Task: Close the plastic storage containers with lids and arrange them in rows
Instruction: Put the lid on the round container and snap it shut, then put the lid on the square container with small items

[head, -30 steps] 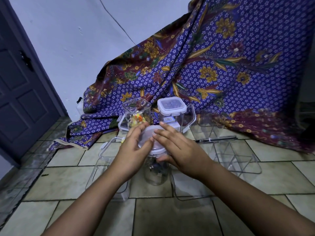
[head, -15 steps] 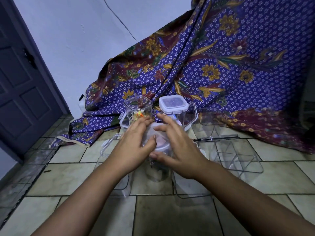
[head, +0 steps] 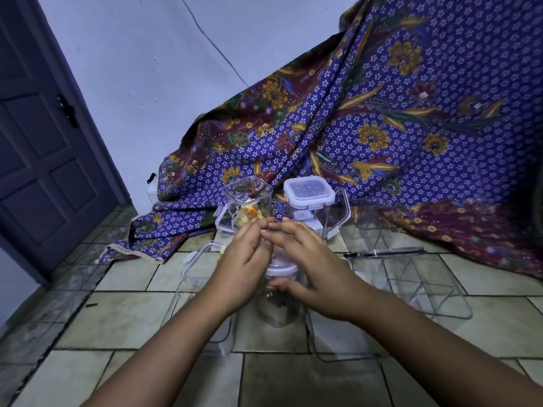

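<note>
A round clear jar (head: 279, 309) stands on the tiled floor, capped by a whitish round lid (head: 280, 270). My left hand (head: 241, 265) and my right hand (head: 311, 265) both lie over the lid, fingertips meeting at its far edge, my right thumb under its rim. Most of the lid is hidden by my hands. Behind stand a tall square container without a lid (head: 248, 202), with colourful contents, and a tall square container (head: 310, 205) with a clip lid on.
Several empty clear containers lie around: one at the left (head: 191, 292), one at front right (head: 338, 342), a divided one (head: 426, 286) at the right. A patterned purple cloth (head: 382, 127) drapes behind. A dark door (head: 38, 148) is at the left.
Both hands have slid forward over the round lid, covering more of it, and the fingertips now meet at its far side. The view has shifted slightly.
</note>
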